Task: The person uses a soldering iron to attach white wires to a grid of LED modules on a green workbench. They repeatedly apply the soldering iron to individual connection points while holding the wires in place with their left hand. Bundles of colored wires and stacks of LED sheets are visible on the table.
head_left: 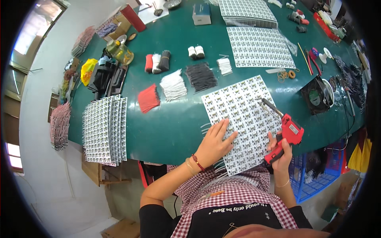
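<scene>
A white circuit board panel (250, 99), covered in rows of small identical boards, lies tilted at the table's front edge. My left hand (216, 139) rests flat on its left part, fingers apart. Thin white wires (205, 127) stick out beyond the panel's left edge near that hand. Over the panel's right side, my right hand (282, 156) is wrapped round the handle of a red and black soldering gun (291, 131). Its metal tip points up and left above the panel; whether the tip touches the board, I cannot tell.
Bundles of red wires (149, 98), white wires (173, 85) and black wires (201, 76) lie beyond the panel. Stacked panels (105, 129) stand at left, more panels (260, 47) at the back. A small black fan (315, 95) is at right. Below sits a blue crate (317, 182).
</scene>
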### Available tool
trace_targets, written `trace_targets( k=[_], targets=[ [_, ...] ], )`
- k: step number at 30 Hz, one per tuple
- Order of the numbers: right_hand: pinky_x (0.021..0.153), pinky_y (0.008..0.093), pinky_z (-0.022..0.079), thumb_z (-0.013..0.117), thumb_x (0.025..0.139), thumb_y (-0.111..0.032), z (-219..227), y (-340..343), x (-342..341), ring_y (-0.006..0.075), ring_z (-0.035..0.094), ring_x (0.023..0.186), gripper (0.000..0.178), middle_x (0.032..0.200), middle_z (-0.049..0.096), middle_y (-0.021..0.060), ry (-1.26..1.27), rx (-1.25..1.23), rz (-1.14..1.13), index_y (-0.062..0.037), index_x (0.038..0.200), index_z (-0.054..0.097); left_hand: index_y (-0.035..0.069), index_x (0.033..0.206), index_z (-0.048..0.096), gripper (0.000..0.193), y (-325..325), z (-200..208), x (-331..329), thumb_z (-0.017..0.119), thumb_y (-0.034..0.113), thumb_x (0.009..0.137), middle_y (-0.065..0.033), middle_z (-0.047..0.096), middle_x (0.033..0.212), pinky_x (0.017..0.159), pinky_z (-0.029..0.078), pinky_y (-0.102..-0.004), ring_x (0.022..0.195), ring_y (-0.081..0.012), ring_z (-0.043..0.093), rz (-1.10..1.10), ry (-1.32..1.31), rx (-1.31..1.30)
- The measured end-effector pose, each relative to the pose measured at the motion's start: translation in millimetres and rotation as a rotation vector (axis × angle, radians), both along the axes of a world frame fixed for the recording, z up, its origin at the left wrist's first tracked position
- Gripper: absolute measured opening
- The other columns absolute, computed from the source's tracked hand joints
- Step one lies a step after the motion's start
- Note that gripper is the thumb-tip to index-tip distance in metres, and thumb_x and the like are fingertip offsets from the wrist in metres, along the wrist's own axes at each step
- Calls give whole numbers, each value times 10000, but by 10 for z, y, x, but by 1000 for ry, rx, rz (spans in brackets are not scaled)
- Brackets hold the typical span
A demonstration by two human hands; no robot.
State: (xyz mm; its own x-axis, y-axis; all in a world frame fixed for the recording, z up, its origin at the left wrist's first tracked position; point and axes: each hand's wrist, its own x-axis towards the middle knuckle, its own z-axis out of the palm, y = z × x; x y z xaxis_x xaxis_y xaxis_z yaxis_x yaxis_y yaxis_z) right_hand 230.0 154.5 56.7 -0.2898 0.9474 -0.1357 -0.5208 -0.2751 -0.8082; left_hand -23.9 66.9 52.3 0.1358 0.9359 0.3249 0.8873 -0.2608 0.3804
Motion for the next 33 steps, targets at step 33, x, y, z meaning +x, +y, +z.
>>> trace_targets(
  k=[33],
  targets=[
    [1077,474,398,527,973,-296,-119,-37,131,192,578,583,349,657,571,83,117,108,45,-7,1164,488,94,875,677,125,2152,-265,-773,716,184,799,-70,604,973,809,424,-420,989,-263,545,468,172,-41]
  ],
)
